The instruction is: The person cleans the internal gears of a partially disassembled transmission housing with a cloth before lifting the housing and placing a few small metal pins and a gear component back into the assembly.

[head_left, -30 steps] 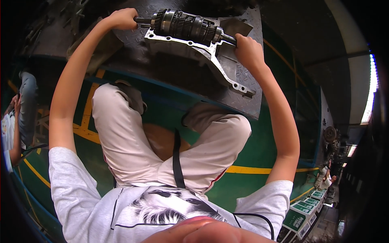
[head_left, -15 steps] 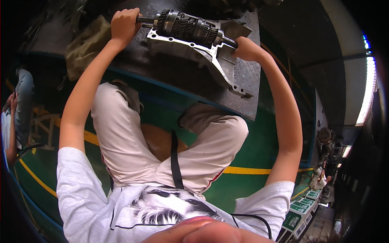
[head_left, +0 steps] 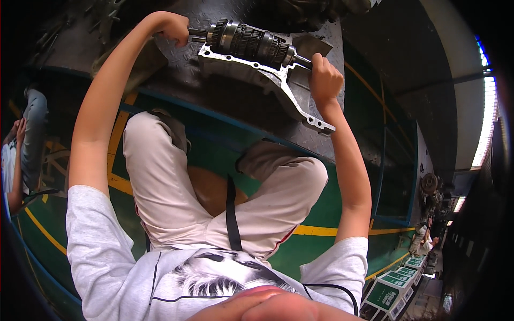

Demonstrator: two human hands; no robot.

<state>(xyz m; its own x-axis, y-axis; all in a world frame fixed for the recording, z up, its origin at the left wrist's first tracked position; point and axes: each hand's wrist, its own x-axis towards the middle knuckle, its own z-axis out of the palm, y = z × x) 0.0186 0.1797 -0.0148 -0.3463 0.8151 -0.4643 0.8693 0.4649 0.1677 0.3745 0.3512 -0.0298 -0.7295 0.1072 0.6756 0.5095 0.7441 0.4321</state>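
Left hand (head_left: 175, 31) and right hand (head_left: 325, 80) are each clamped on an end of this gear shaft (head_left: 250, 43), over a gearbox casing (head_left: 270, 69) near the counter's (head_left: 335, 43) right edge.

Workshop, mechanical. Indicators: tread-plate metal desk (head_left: 183, 60), 12 o'clock, with silver housing (head_left: 284, 84) and geared shaft (head_left: 249, 41); green floor (head_left: 321, 206), yellow lines (head_left: 316, 230); blurred machinery (head_left: 429, 183), 3 o'clock.

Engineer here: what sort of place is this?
Probably a mechanical workshop: a geared shaft and a metal housing at a tread-plate bench, plus a green floor marked with yellow lines.
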